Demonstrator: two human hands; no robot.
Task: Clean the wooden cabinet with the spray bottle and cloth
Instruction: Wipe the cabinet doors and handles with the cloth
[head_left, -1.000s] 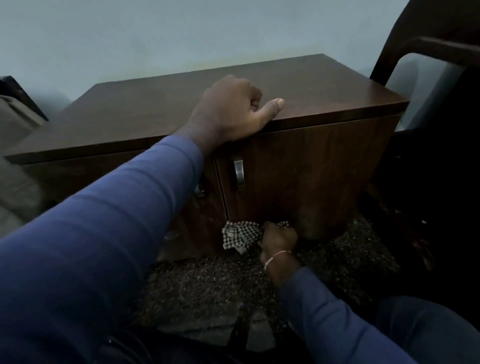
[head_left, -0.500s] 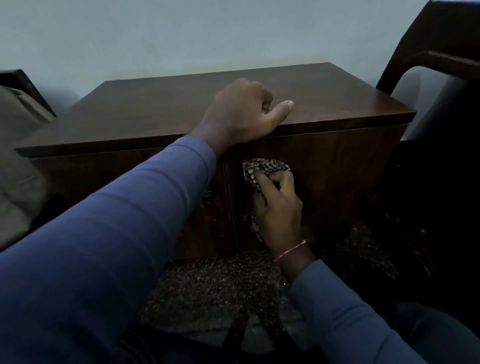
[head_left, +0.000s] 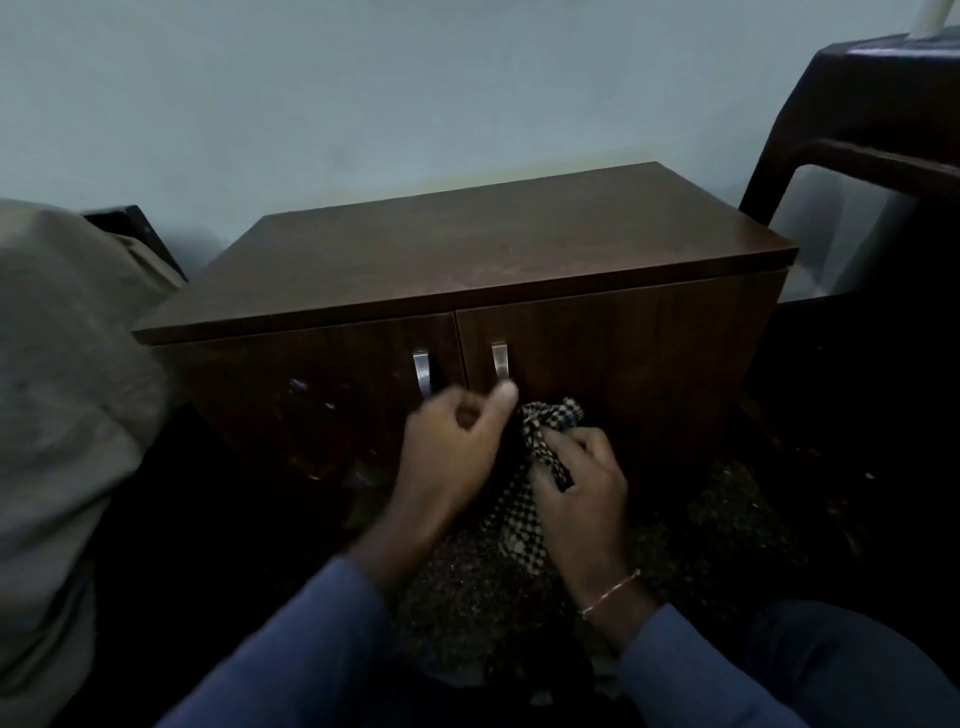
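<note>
Right hand (head_left: 582, 488) grips the checkered cloth (head_left: 545, 431), fingers curled round a bunched part; the rest of the cloth hangs down between both hands, low in front of the cabinet's right door. Left hand (head_left: 457, 441) sits just beside it, fingers curled, thumb up near the cloth edge; motion blur, so cannot tell whether it pinches the cloth or holds nothing. Both sleeves blue, thin bracelet (head_left: 610, 592) on the right wrist. Wooden cabinet (head_left: 467, 249) stands against the wall, both doors closed, two metal handles (head_left: 498, 361) side by side above the hands. Speckled floor (head_left: 467, 587) below. Dark chair (head_left: 852, 156) on the right, grey fabric (head_left: 67, 364) on the left.
</note>
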